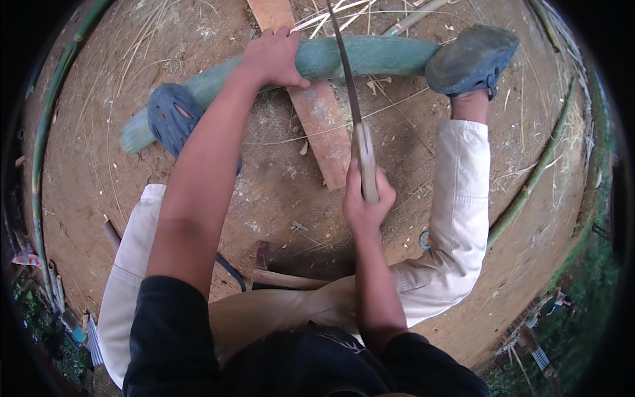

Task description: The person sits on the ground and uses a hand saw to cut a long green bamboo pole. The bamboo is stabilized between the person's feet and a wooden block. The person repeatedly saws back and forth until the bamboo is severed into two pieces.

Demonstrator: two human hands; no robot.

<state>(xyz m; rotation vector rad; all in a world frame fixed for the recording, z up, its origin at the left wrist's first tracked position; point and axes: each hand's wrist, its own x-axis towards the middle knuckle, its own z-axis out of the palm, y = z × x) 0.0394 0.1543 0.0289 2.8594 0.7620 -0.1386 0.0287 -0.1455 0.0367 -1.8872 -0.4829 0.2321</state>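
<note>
The green bamboo pole (383, 54) is laid on the ground (264, 165), with its middle part resting over a wooden plank (321, 122). By its look, the pole may be judged stiff, rather heavy and not fragile, but somewhat slippery because of its smooth round skin; it can best be taken hold of from above, near the plank, where support is given. There it is grasped by the left hand (272, 59), with the fingers over the far side of the pole and the thumb on the near side. On the near side of the pole, the pale wooden handle of a long-bladed tool (355, 109) is clenched in the right hand (369, 202); its dark, narrow blade is stretched across the pole, though whether the skin is touched cannot be told. The pole is overlapped near its left end by the left shoe (173, 116) and at its right end by the right shoe (471, 61), both dark blue-grey. The plank is flat, reddish and marked with whitish spots. Beyond the pole, thin pale strips (321, 18) are scattered.
</note>
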